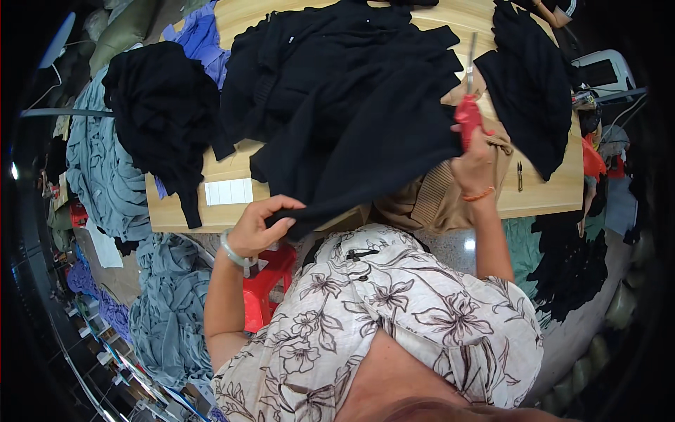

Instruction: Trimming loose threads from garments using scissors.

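Note:
A black knit garment piece [383, 137] stretches across the near side of the table, its lower edge lifted between my hands. Its left corner is pinched in my left hand [261, 226], thumb against fingers. My right hand [474, 165] is closed around red-handled scissors [467, 119], whose blades point away from me and blur slightly. The garment's right end reaches my right hand; whether those fingers also grip the cloth I cannot tell. Beneath it lies a tan ribbed knit garment [439, 200] at the table's near edge. More black knit garments [316, 42] are heaped behind.
Black knits lie at the left [162, 105] and right [531, 91] of the wooden table [552, 193]. A white paper strip [228, 192] and small dark tool [519, 176] rest there. Grey-blue cloth [169, 309] and a red stool [271, 271] are leftward. Another person's arm [555, 14] shows far right.

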A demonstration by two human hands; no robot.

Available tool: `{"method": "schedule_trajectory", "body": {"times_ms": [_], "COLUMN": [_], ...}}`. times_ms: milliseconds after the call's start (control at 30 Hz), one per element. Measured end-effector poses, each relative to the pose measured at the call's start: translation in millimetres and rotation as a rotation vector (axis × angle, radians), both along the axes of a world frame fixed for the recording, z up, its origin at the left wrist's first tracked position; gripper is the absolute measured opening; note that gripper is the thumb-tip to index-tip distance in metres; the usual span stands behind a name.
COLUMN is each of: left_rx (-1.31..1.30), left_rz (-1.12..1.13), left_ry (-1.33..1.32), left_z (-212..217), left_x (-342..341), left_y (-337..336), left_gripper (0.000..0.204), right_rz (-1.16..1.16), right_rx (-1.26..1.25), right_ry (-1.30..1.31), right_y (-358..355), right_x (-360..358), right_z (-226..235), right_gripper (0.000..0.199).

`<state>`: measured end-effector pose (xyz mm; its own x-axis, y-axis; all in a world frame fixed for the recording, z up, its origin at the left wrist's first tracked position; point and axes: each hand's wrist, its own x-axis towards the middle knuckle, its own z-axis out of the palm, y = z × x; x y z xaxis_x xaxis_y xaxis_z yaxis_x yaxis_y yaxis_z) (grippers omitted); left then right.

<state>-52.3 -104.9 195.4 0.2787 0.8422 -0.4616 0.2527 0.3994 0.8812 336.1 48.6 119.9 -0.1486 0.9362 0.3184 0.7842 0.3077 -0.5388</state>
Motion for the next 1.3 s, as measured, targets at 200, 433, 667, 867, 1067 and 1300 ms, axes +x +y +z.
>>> {"method": "schedule_trajectory", "body": {"times_ms": [200, 433, 667, 867, 1067, 1300], "left_rx": [-0.094, 0.145, 1.028, 1.132, 0.91, 0.91], "left_rz": [0.172, 0.371, 0.23, -0.173, -0.522, -0.545], "left_ry": [-0.22, 0.247, 0.65, 0.545, 1.026, 1.089], "left_z": [-22, -130, -115, -144, -188, -195], "left_x": [-56, -108, 21, 131, 159, 162], "left_y": [19, 134, 158, 250, 290, 285], "left_gripper": [0.025, 0.031, 0.034, 0.053, 0.069, 0.075], "right_rz": [0.154, 0.001, -0.097, 0.013, 0.019, 0.272], "right_rx": [-0.076, -0.159, -0.201, -0.441, -0.598, -0.692], "right_ry": [-0.129, -0.571, -0.127, -0.142, -0.363, -0.387], "right_y": [57, 198, 124, 75, 79, 89], "right_x": [45, -39, -7, 0, 9, -46], "right_z": [65, 36, -24, -2, 3, 36], "right_gripper": [0.048, 0.052, 0.034, 0.041, 0.032, 0.035]}}
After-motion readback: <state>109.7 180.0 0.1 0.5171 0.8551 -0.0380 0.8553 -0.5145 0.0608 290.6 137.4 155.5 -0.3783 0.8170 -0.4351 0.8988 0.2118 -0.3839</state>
